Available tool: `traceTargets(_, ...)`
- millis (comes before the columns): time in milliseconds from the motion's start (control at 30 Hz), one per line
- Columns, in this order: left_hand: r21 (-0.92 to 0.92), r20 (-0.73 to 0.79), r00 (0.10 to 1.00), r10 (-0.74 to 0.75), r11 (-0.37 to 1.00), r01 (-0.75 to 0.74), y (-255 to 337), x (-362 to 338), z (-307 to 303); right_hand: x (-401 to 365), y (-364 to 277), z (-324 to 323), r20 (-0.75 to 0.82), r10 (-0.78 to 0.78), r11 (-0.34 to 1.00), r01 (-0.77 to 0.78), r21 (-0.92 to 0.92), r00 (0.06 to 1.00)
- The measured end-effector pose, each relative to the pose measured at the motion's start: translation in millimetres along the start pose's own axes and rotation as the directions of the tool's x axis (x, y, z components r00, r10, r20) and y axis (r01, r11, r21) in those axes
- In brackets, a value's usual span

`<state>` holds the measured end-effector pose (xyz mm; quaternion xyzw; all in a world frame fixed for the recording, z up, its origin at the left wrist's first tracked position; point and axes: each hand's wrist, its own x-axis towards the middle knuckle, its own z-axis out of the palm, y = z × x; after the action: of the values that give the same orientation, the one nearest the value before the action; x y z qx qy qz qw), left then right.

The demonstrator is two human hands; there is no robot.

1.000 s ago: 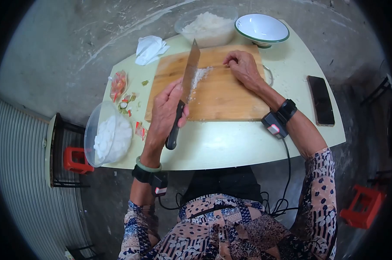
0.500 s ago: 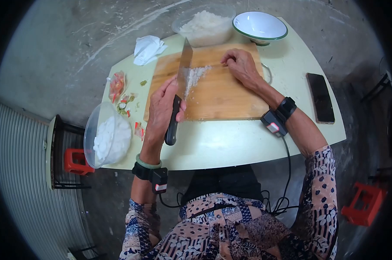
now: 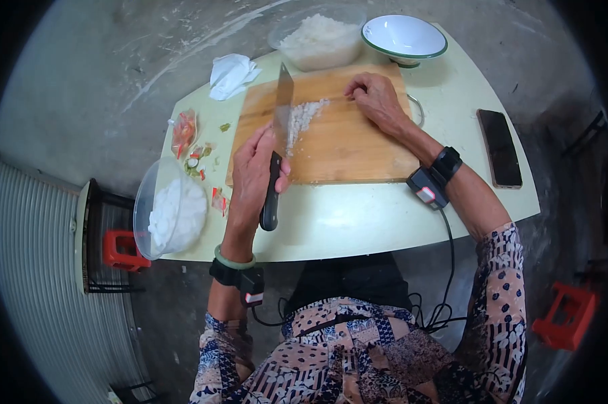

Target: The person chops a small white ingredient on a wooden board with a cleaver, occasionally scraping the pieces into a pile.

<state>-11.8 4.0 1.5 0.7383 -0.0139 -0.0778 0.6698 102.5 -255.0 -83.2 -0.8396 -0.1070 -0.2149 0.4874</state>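
My left hand (image 3: 253,165) is wrapped round the black handle of a kitchen knife (image 3: 284,94). Its broad blade points away from me, standing on edge over the left part of a wooden cutting board (image 3: 358,151). Just right of the blade, finely chopped whitish bits (image 3: 305,120) lie in a slanting strip. My right hand (image 3: 376,99) rests over the board's far right part, fingers curled in, with nothing visible in them.
Behind the board stand a tub of white shreds (image 3: 320,44) and a green-rimmed bowl (image 3: 405,37). To the left are crumpled tissue (image 3: 232,75), a small bag (image 3: 183,131), scraps (image 3: 195,163) and a clear tub (image 3: 176,214) with white contents. A phone (image 3: 499,148) lies right.
The knife has shifted slightly left against the board, its blade leaning a little away from the chopped bits. My right hand stays in about the same place.
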Motion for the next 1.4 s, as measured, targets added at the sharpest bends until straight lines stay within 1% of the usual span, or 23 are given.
traceTargets(33,0.001,0.001,1.0,-0.001,1.0,0.001,-3.8,1.7,0.5,1.3,2.7,1.6,-0.011,-0.032,0.999,0.032,0.005,0.999)
traceTargets(100,-0.042,-0.06,0.997,-0.04,0.998,0.038,-13.5,4.2,0.9,1.6,3.7,3.3,-0.014,-0.069,0.998,0.069,0.011,0.998)
traceTargets(133,-0.043,-0.065,0.997,-0.039,0.998,0.036,-13.7,2.7,-1.1,1.7,2.6,2.9,-0.003,-0.053,0.998,0.053,0.016,0.999)
traceTargets(200,-0.041,-0.002,0.999,-0.055,0.998,0.055,-8.8,2.4,-2.2,4.2,1.5,-0.7,-0.005,-0.035,0.999,0.035,0.015,0.999)
traceTargets(267,-0.027,-0.007,0.999,-0.049,0.998,0.049,-1.6,-4.5,0.1,-0.3,0.6,0.4,-0.014,-0.043,0.998,0.044,0.035,0.999)
traceTargets(333,-0.106,-0.054,0.998,-0.022,0.994,0.016,-0.7,-8.8,1.6,-0.1,2.8,2.0,-0.007,-0.019,0.999,0.019,0.047,1.0)
traceTargets(400,-0.089,-0.055,0.998,-0.033,0.996,0.028,-7.3,-10.1,-2.7,0.9,3.3,4.0,0.003,-0.003,0.998,0.003,0.061,1.0)
traceTargets(467,-0.044,-0.033,0.998,-0.045,0.998,0.043,-11.6,-5.7,-5.5,3.4,6.0,3.6,-0.027,-0.062,0.998,0.062,0.013,0.998)
traceTargets(533,-0.033,-0.072,0.994,-0.079,0.997,0.076,-2.3,-11.7,-1.8,2.2,5.1,2.5,-0.03,-0.077,0.997,0.077,-0.009,0.997)
traceTargets(567,-0.052,-0.081,0.995,-0.052,0.998,0.048,-2.0,-12.6,-0.8,2.5,4.1,2.1,-0.026,-0.102,0.994,0.101,-0.036,0.994)
traceTargets(633,-0.077,-0.098,0.995,-0.029,0.997,0.022,-7.8,-13.4,-3.5,2.1,6.0,3.9,-0.017,-0.085,0.996,0.084,-0.014,0.996)
traceTargets(700,-0.043,-0.022,0.999,-0.045,0.998,0.044,-12.8,-7.0,-7.4,4.5,4.0,3.2,-0.017,-0.072,0.997,0.072,0.006,0.997)
traceTargets(733,-0.04,-0.019,0.999,-0.044,0.998,0.043,-9.4,-8.0,-6.8,5.0,2.7,1.2,-0.017,-0.076,0.997,0.076,-0.01,0.997)
traceTargets(800,-0.068,-0.066,0.996,-0.065,0.996,0.061,-2.3,-16.7,-5.2,1.2,3.7,1.9,-0.013,-0.07,0.997,0.07,-0.022,0.997)
traceTargets(933,-0.156,-0.085,0.995,-0.052,0.987,0.039,-18.1,-11.5,-8.2,2.9,6.3,4.6,-0.014,-0.078,0.997,0.078,0.007,0.997)
traceTargets(1000,-0.076,-0.039,0.998,-0.056,0.996,0.053,-13.7,-10.0,-9.9,4.7,3.2,1.3,-0.024,-0.087,0.996,0.088,0.003,0.996)
traceTargets(1033,-0.033,-0.068,0.995,-0.079,0.996,0.077,-7.6,-13.1,-9.8,2.1,0.7,-0.3,-0.016,-0.07,0.998,0.07,0.0,0.997)
traceTargets(1067,-0.03,-0.065,0.994,-0.082,0.996,0.08,-5.2,-15.6,-8.3,0.0,-2.1,-1.0,-0.008,-0.053,0.999,0.053,-0.002,0.999)
traceTargets(1133,-0.086,-0.16,0.986,-0.038,0.996,0.024,-4.1,-19.1,-6.2,1.7,2.1,1.4,-0.011,-0.046,0.999,0.046,0.017,0.999)
traceTargets(1167,-0.088,-0.165,0.985,-0.043,0.996,0.028,-9.5,-18.3,-8.8,1.2,3.2,3.0,-0.007,-0.041,0.999,0.041,0.035,0.999)
traceTargets(1233,-0.024,-0.088,0.995,-0.04,0.999,0.038,-17.6,-12.0,-12.8,1.3,2.6,2.9,0.0,-0.04,0.999,0.04,0.031,0.999)
traceTargets(1333,-0.071,-0.083,0.996,-0.04,0.997,0.035,-3.8,-18.9,-15.9,1.4,3.8,2.2,-0.009,-0.048,0.999,0.048,0.022,0.999)
traceTargets(1400,-0.057,-0.106,0.994,-0.034,0.998,0.028,-6.1,-18.1,-16.5,2.3,4.1,1.1,-0.009,-0.069,0.998,0.069,0.014,0.998)
